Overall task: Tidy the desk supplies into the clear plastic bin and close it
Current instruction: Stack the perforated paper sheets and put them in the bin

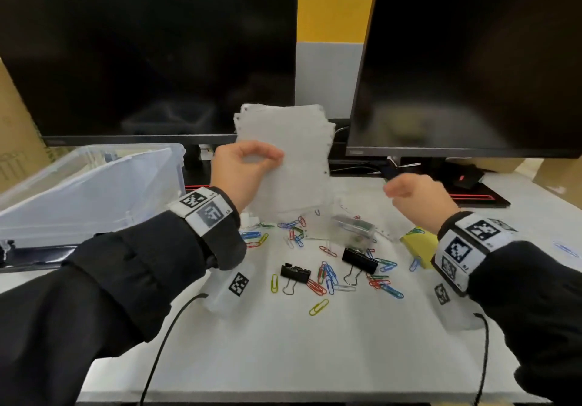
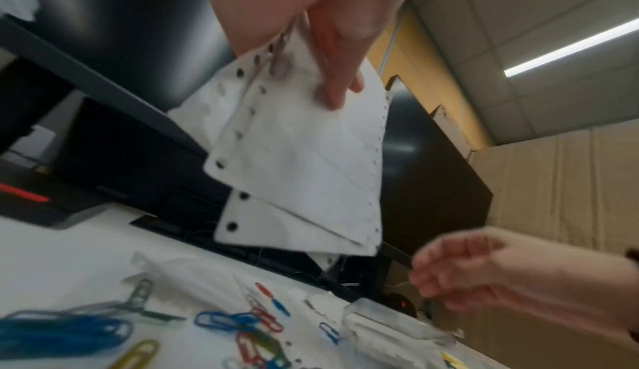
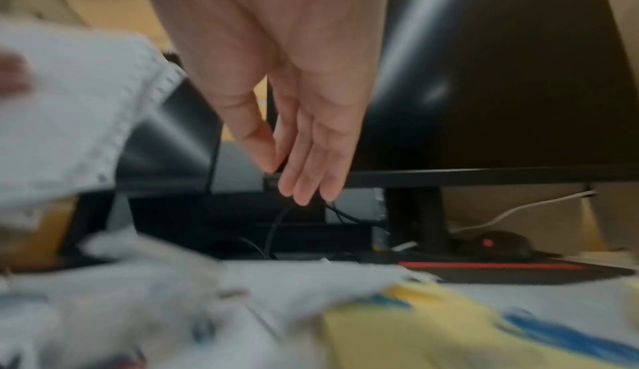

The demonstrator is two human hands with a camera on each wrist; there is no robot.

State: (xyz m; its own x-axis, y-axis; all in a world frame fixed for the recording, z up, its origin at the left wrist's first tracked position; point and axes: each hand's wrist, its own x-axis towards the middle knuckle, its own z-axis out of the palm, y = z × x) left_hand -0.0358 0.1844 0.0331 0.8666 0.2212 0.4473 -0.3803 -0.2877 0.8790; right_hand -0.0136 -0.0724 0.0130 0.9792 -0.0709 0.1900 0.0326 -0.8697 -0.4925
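My left hand [image 1: 267, 157] pinches a stack of white hole-punched paper sheets [image 1: 293, 153] by its left edge and holds it upright above the desk. In the left wrist view the fingers [image 2: 340, 85] lie on the sheets [image 2: 304, 161]. My right hand [image 1: 392, 189] hovers to the right of the paper, apart from it, fingers relaxed and holding nothing [image 3: 294, 180]. The clear plastic bin [image 1: 176, 153] stands open at the left. Coloured paper clips [image 1: 327, 276], two black binder clips [image 1: 295, 272] [image 1: 359, 260], a small clear box [image 1: 354, 227] and a yellow note pad [image 1: 420, 245] lie on the white desk.
Two dark monitors [image 1: 151, 52] [image 1: 472, 59] stand close behind the paper. A black mouse [image 1: 469, 178] lies at the back right. Cardboard boxes sit at both far sides. Cables run from my wrists over the desk's front edge.
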